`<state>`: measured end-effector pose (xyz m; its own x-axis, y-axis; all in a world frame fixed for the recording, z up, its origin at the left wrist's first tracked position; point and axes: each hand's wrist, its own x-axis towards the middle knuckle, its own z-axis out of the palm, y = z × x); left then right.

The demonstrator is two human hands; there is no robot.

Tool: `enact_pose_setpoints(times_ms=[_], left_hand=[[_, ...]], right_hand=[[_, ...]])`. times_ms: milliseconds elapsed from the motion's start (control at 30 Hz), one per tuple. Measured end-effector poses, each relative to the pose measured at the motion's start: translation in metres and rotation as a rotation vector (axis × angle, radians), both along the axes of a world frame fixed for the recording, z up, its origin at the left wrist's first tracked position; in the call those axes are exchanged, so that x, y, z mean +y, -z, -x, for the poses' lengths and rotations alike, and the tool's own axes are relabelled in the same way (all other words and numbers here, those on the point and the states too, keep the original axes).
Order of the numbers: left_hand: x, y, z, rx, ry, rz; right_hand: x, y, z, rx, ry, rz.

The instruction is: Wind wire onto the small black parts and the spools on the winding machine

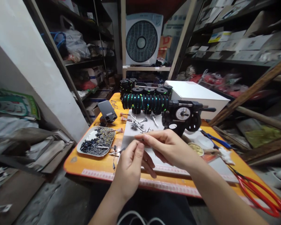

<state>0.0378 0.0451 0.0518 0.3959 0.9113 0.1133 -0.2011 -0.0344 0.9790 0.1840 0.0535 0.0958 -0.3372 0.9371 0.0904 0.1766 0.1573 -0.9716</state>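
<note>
My left hand is closed in a pinch of thumb and forefinger over the front of the table. Its other fingers curl loosely below. My right hand comes in from the right, with thumb and forefinger pinched against the left fingertips. A tiny dark piece shows where the two hands meet, too small to name. Behind them, small metal pieces lie on a white board. Beyond stands a black hand-cranked winder with a dial, carrying a row of black spools wound with shiny green line.
On the left stand a white tray of small dark and metal parts and a dark phone-like device on a stand. Red-handled scissors, blue-handled pliers, a dish of gold bits and a white box are right.
</note>
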Motion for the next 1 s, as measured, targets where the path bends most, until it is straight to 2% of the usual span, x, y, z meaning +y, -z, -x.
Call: enact_pose_setpoints(times_ms=[67, 133, 233, 300, 467, 700, 1000], left_hand=[[0.001, 0.0, 0.0, 0.058, -0.022, -0.051], [0.002, 0.002, -0.001, 0.048, -0.018, -0.056], [0.001, 0.009, -0.001, -0.08, 0.031, 0.046], [-0.001, 0.014, -0.001, -0.158, 0.045, 0.127], [-0.009, 0.02, 0.001, -0.207, 0.03, 0.214], [-0.028, 0.031, 0.001, -0.31, 0.046, 0.414], [-0.038, 0.032, 0.004, -0.369, 0.06, 0.412]], right_hand=[[0.0, 0.002, -0.001, 0.073, -0.028, 0.063], [0.002, 0.004, -0.001, 0.244, -0.083, 0.222], [0.005, 0.009, 0.003, 0.612, -0.113, 0.522], [0.008, 0.012, 0.007, 0.758, -0.072, 0.625], [0.011, 0.015, 0.018, 0.791, -0.036, 0.64], [0.015, 0.017, 0.016, 0.822, -0.004, 0.589], [0.014, 0.022, 0.014, 0.802, -0.002, 0.578]])
